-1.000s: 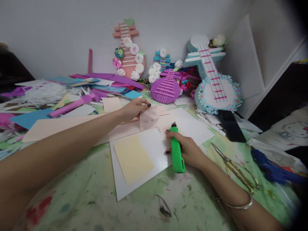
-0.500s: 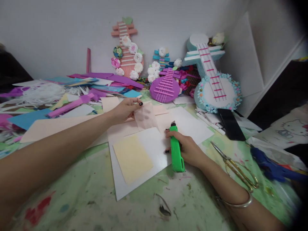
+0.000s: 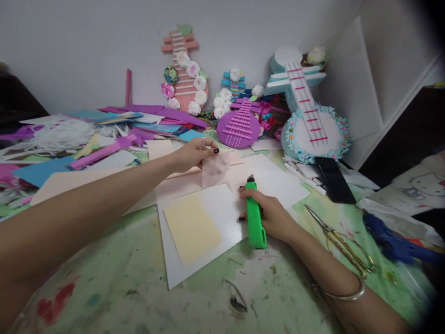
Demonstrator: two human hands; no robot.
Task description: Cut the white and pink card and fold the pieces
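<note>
Between thumb and fingers, my left hand pinches a thin, see-through pinkish sheet, raised over pale pink foam sheets. My right hand is wrapped round a green utility knife, whose short blade tip points away from me. Under and beside that hand lies a white board, with a cream rectangle of sheet on top. A larger white sheet lies behind the knife. Gold-handled scissors rest to the right of my right forearm.
Coloured foam scraps and white strips heap up at the back left. Decorated model lutes, one pink, one purple, one light blue, lean at the back. A black phone and blue glue gun lie right.
My left hand has shifted a little to the right, carrying the thin sheet with it. My right hand and the knife stay nearly still.
</note>
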